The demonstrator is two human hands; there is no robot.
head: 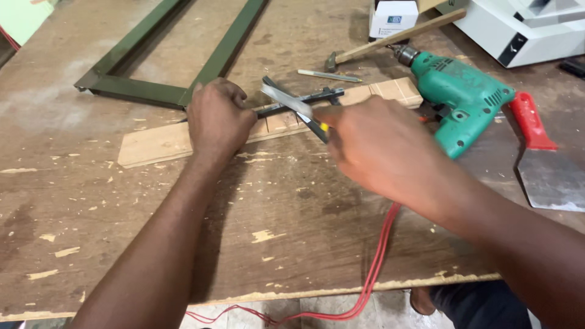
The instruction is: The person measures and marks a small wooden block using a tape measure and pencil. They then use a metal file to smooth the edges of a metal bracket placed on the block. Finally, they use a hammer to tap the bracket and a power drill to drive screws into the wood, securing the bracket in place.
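Your left hand (pixel 219 119) has its fingers clamped on a dark metal bar (pixel 298 102) lying on a wood strip (pixel 158 143). Your right hand (pixel 378 143) grips a blurred metal file (pixel 289 102) across it. The scarred plywood surface (pixel 262 201) carries a green drill (pixel 466 97), hammer (pixel 390 39) and scraper (pixel 545 164).

Both forearms bare from wrists up, no sleeves in view. No gloves, rings, watch or bands on left hand (pixel 219 119) or right hand (pixel 381 146). Fingers bare too; nails not clear, right hand blurred. Well behind the right-hand fingers, past the forearm at btm edge: dark navy trousers (pixel 481 304), plain cloth, no markings seen.
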